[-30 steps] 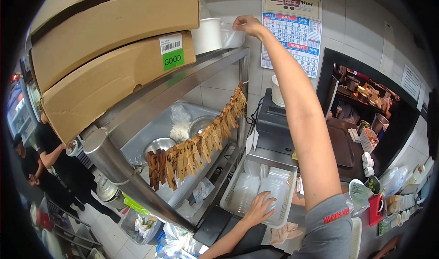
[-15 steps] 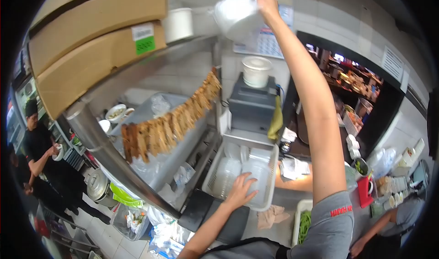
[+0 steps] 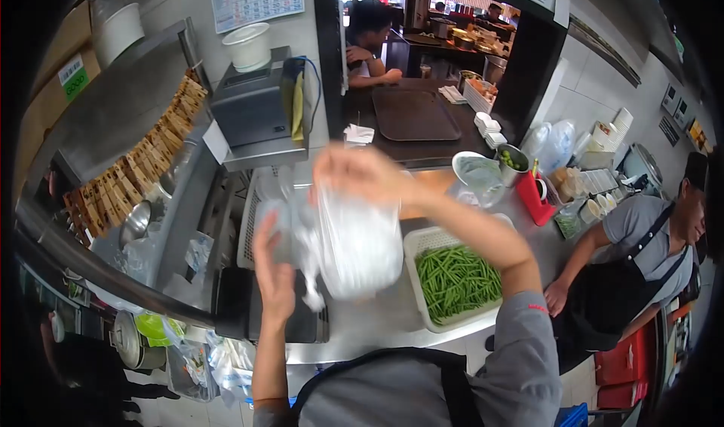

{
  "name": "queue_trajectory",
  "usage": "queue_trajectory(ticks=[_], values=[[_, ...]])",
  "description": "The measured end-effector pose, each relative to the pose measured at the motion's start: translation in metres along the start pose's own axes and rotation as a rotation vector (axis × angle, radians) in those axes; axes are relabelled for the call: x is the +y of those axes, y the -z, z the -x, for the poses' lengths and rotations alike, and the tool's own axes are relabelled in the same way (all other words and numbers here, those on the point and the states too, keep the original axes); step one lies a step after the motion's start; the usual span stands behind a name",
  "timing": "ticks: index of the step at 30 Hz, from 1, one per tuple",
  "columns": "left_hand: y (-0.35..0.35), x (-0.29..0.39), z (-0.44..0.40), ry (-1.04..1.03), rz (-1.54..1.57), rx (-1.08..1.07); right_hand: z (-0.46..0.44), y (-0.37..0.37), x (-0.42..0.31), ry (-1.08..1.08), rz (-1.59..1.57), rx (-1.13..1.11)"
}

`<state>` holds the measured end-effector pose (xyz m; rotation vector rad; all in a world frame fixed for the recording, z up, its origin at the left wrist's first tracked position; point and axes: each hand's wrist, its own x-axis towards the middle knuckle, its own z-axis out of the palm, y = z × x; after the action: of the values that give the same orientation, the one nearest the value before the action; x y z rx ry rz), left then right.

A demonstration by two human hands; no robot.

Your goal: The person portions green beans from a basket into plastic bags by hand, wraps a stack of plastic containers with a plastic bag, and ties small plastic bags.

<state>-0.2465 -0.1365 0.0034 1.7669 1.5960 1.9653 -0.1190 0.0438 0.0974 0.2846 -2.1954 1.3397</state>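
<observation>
Right hand (image 3: 359, 173) gripping the bag (image 3: 362, 253) near its top above the desk (image 3: 369, 325), beans (image 3: 457, 284) at four o'clock from it, I'd keep that grasp firm and cup my left hand (image 3: 274, 278), open-fingered at its eight o'clock, underneath to steady it.

We see a steel counter (image 3: 373, 325) carrying a white perforated basket (image 3: 445, 240), a black case (image 3: 292, 323) and a red holder (image 3: 532, 202).

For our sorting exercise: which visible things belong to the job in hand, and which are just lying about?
In the job, apparently:
white plastic bundle, held in the right hand

Seemingly uninvolved:
clothespins
dark tray
white tub
green beans
</observation>
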Motion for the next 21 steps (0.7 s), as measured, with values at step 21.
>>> queue_trajectory(ticks=[21], values=[[-0.074, -0.029, 0.152, 0.424, 0.045, -0.415, 0.227, -0.126, 0.091, -0.103, 0.524, 0.069]])
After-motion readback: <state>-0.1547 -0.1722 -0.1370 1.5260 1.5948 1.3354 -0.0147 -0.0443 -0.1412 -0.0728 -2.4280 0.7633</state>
